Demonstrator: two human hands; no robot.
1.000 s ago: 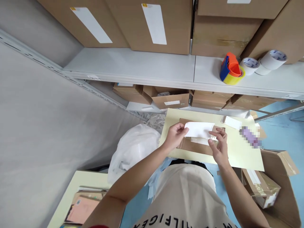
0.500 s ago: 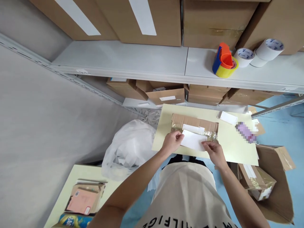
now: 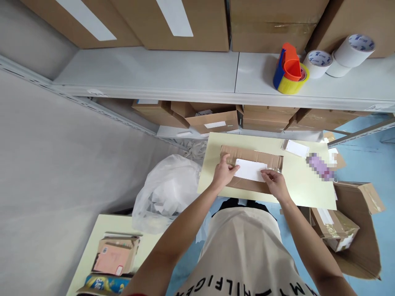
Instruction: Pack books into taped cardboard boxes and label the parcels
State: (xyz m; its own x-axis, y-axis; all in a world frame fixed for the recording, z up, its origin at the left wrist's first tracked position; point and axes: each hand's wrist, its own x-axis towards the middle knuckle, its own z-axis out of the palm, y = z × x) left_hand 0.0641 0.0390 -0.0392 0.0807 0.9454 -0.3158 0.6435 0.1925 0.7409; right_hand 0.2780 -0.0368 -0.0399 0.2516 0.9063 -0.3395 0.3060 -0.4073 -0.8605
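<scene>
A flat brown cardboard parcel (image 3: 253, 156) lies on a pale yellow tabletop (image 3: 296, 185). A white label (image 3: 249, 170) rests flat on the parcel's top. My left hand (image 3: 224, 172) pinches the label's left end, and its fingers also touch the parcel. My right hand (image 3: 275, 183) pinches the label's right end against the taped cardboard. Both hands are closed on the label.
A small white packet (image 3: 295, 148) lies at the table's far right. A shelf holds a tape dispenser (image 3: 288, 70) and white tape rolls (image 3: 339, 55). A white plastic bag (image 3: 168, 191) sits left, an open carton (image 3: 352, 230) right, another parcel (image 3: 115, 257) on a near table.
The label went from held above the parcel, pulled towards me, to laid flat on the parcel's top, both hands moving with it. The camera view tilted slightly.
</scene>
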